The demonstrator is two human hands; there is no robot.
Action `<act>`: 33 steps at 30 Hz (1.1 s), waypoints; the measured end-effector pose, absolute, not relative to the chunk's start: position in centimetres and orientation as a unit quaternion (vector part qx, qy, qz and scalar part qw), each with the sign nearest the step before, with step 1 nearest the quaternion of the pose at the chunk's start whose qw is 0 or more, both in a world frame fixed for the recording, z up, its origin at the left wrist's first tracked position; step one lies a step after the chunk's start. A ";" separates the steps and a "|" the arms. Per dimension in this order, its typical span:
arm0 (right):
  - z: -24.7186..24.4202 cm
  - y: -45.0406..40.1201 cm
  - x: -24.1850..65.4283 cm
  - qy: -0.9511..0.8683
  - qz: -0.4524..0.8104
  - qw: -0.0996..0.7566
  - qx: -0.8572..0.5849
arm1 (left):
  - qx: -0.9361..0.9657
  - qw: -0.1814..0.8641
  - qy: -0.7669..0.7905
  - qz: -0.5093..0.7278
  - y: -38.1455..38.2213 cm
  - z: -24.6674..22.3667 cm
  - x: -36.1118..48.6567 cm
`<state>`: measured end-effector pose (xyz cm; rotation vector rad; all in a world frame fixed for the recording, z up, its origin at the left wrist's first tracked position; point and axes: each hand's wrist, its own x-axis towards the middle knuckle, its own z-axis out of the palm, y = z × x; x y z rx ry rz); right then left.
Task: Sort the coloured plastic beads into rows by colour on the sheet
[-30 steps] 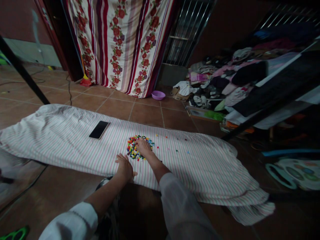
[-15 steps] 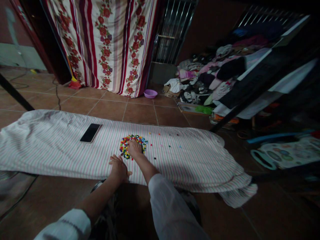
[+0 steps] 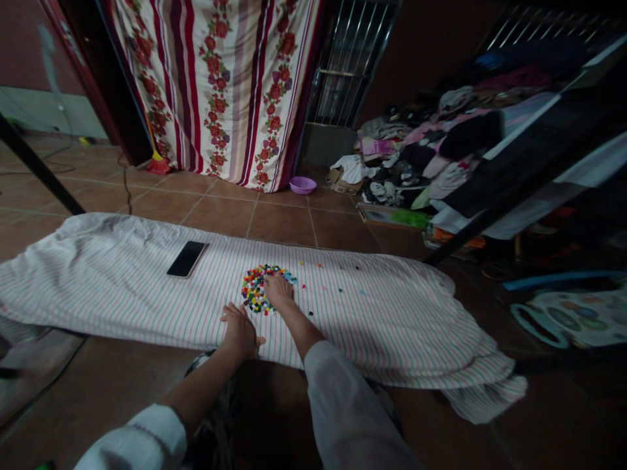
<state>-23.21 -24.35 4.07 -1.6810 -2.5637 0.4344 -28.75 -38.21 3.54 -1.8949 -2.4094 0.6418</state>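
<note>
On the striped cloth (image 3: pixel 382 326) lies a round heap of small colourful pieces (image 3: pixel 255 297), bead- or cube-like. My right hand (image 3: pixel 280 291) reaches over the heap's right side, its fingers bent together and touching the pieces. Whatever the fingertips hold, if anything, is too small to make out. Just below the heap, my left hand (image 3: pixel 239 329) rests on the cloth near its front edge, fingers spread and holding nothing. Several single pieces, among them a red one (image 3: pixel 304 286) and a black one (image 3: pixel 310 313), lie apart to the right of the heap.
A dark-screened phone (image 3: pixel 187 259) lies left of the heap. Beyond the cloth are a tiled floor, a purple basin (image 3: pixel 302 185), a broom (image 3: pixel 159 163) and a floral curtain (image 3: pixel 240 98). Piled clothes (image 3: pixel 416 150) and dark slanted bars stand at the right.
The whole view has shifted slightly, so things appear further right. My right hand stays at the heap, with its fingers a little differently placed. My left hand stays resting on the cloth.
</note>
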 end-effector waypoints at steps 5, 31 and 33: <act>3.5 -23.8 -23.6 -0.823 0.157 0.025 -0.545 | -0.603 -0.015 -0.774 0.193 -38.0 3.5 -28.7; 4.4 -24.0 -24.7 -0.839 0.148 0.024 -0.523 | -0.607 0.024 -0.755 0.245 -38.2 4.3 -28.5; 4.0 -24.1 -25.0 -0.836 0.144 0.029 -0.528 | -0.607 0.028 -0.752 0.254 -38.3 4.4 -28.5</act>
